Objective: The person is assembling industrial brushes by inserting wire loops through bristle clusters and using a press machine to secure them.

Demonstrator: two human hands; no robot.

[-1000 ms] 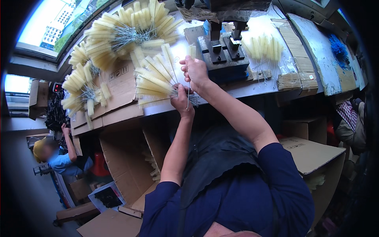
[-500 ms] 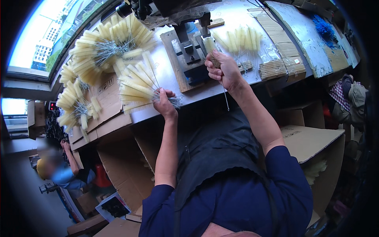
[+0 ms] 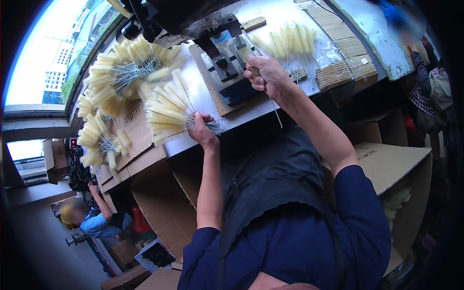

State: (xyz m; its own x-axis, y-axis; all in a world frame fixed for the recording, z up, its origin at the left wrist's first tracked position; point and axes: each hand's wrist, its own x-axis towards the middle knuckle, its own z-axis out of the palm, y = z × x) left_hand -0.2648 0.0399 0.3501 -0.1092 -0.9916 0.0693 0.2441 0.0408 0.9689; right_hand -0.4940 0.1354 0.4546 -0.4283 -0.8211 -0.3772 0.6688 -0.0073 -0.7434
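Observation:
My left hand (image 3: 203, 131) is closed around the wire handles of a fanned bunch of cream-bristled tube brushes (image 3: 166, 107). Their bristle heads spread up and left over the table edge, and the looped wire ends stick out to the right. Closed in a fist, my right hand (image 3: 273, 77) grips a single tube brush (image 3: 277, 115), whose twisted wire hangs below the fist. Most of that brush's head is hidden by the fingers. This hand is at the right side of a dark metal bench press (image 3: 223, 65), which stands on a wooden board.
Large piles of tube brushes (image 3: 126, 67) lie at the left on cardboard. More brushes (image 3: 290, 41) lie right of the press, beside stacked cardboard strips (image 3: 333, 75). Open cartons (image 3: 394, 164) stand below the table. One person (image 3: 99, 222) sits at left; another (image 3: 423, 67) is at far right.
My right hand has shifted slightly up and left with its brush, closer to the press. The view has tilted a little. Another person has come into sight at the far right.

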